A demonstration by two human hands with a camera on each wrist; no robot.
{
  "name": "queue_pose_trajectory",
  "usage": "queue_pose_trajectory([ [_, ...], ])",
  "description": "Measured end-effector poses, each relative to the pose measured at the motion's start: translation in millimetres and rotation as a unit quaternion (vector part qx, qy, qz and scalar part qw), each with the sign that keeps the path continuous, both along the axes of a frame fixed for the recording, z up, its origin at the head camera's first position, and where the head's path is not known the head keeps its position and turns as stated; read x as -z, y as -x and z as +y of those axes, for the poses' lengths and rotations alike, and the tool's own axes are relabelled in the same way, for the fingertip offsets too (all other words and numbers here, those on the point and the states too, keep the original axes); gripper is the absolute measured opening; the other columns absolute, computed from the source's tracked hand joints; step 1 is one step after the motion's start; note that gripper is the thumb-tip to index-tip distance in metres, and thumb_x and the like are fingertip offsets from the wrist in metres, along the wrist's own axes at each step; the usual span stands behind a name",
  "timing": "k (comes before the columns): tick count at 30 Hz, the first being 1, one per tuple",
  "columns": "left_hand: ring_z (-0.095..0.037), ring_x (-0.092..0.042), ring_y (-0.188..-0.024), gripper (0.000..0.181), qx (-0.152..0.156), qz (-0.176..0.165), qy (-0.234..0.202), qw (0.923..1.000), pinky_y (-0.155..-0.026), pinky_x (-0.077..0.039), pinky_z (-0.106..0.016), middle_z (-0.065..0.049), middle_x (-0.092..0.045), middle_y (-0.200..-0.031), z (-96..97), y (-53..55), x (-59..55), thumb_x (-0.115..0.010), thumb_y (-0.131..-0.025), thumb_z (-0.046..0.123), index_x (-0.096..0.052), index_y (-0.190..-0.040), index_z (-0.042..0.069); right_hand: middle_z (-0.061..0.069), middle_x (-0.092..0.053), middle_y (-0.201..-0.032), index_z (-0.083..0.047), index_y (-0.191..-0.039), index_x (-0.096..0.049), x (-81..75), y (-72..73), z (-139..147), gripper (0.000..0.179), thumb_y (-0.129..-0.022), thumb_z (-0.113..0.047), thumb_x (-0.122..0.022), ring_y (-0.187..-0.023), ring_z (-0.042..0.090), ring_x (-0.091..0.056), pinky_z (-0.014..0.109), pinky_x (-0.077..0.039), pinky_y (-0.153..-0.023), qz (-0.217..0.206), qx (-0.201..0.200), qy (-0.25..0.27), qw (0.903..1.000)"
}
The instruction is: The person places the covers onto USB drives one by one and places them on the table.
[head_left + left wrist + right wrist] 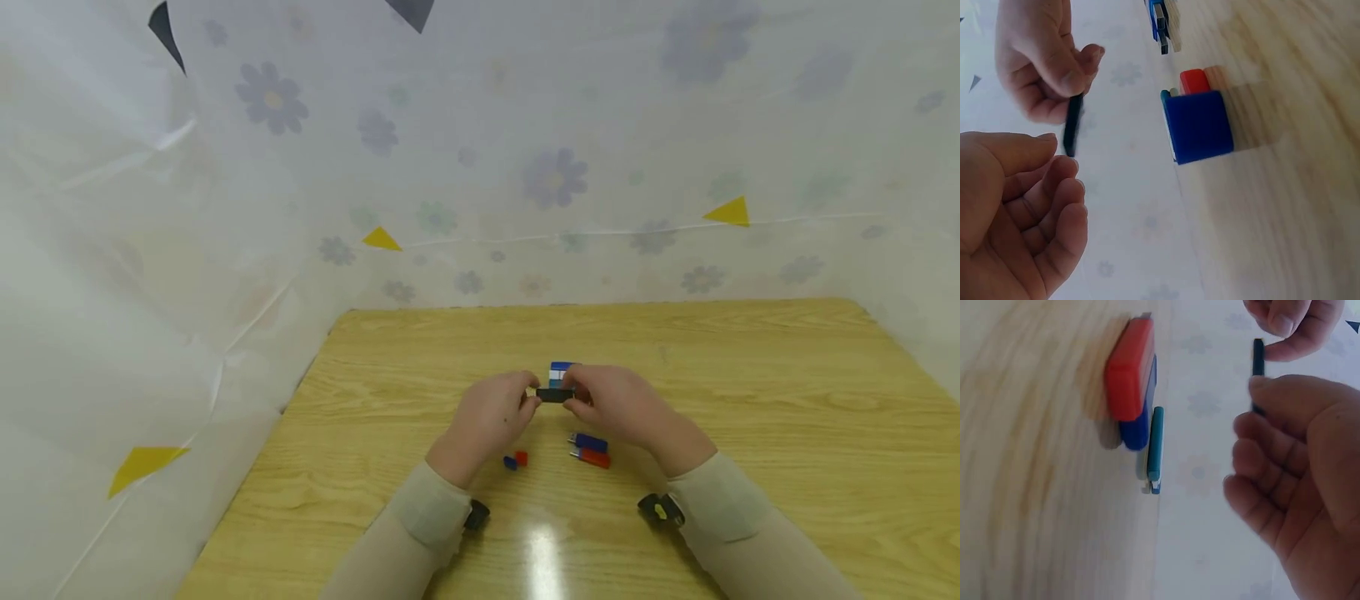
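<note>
A small, flat black stick (555,396) is held up between the two hands over the table. My right hand (618,408) pinches it between thumb and fingers. At its other end are the left hand's fingertips, the thumb and index finger apart in the left wrist view; the left hand (491,417) is loosely curled. Nearer on the table lie a blue USB stick (591,443) and a red USB stick (592,457), side by side with metal plugs pointing left. Left of them sit a small blue cap (510,462) and a small red cap (522,458).
Behind the hands lies a flat blue, white and teal piece (558,375), partly hidden by the right hand. The wood-grain table (375,400) ends at a white flower-print sheet (465,192) at the back and left. A black wrist device (662,510) sits at the right cuff.
</note>
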State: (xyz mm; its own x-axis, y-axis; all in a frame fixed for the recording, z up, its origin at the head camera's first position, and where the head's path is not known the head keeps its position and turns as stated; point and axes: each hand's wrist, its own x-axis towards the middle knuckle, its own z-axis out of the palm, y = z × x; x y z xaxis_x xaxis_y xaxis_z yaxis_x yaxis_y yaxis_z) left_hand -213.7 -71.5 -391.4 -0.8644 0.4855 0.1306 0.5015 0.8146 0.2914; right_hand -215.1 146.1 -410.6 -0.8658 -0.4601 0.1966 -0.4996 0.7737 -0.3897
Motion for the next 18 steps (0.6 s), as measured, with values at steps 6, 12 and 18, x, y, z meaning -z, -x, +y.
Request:
queue_pose_trajectory([
  [6,-0.003,-0.052,-0.062,0.025,-0.003,-0.006,0.016,0.9998,-0.053,-0.043,-0.022,0.011,-0.063,-0.083,-1.6,2.4,-1.2,-0.063,-0.102,0.033,-0.070,-0.121,0.017,-0.006,-0.055,-0.075,-0.012,-0.101,-0.066,7.0,7.8,8,0.012,-0.094,-0.021,-0.072,-0.063,0.012,-0.050,0.033,-0.046,-0.061,-0.055,0.050,-0.040,0.9964],
  [12,-0.002,-0.052,-0.063,0.019,0.010,0.008,0.016,0.9998,-0.054,-0.043,-0.021,0.013,-0.064,-0.085,-3.3,2.0,-1.1,-0.063,-0.103,0.032,-0.071,-0.115,0.020,-0.005,-0.058,-0.076,-0.013,-0.091,-0.063,12.4,21.5,9,0.007,-0.090,-0.016,-0.070,-0.066,0.015,-0.052,0.037,-0.048,-0.066,-0.082,0.052,-0.091,0.9911],
  [18,-0.001,-0.051,-0.063,0.016,0.014,0.014,0.005,0.9998,-0.054,-0.043,-0.022,0.013,-0.063,-0.085,-5.2,2.6,1.2,-0.063,-0.102,0.031,-0.071,-0.111,0.021,-0.003,-0.057,-0.075,-0.014,-0.087,-0.059,16.5,32.9,2,0.011,-0.091,-0.016,-0.069,-0.066,0.017,-0.051,0.037,-0.047,-0.064,-0.072,0.045,-0.137,0.9870],
])
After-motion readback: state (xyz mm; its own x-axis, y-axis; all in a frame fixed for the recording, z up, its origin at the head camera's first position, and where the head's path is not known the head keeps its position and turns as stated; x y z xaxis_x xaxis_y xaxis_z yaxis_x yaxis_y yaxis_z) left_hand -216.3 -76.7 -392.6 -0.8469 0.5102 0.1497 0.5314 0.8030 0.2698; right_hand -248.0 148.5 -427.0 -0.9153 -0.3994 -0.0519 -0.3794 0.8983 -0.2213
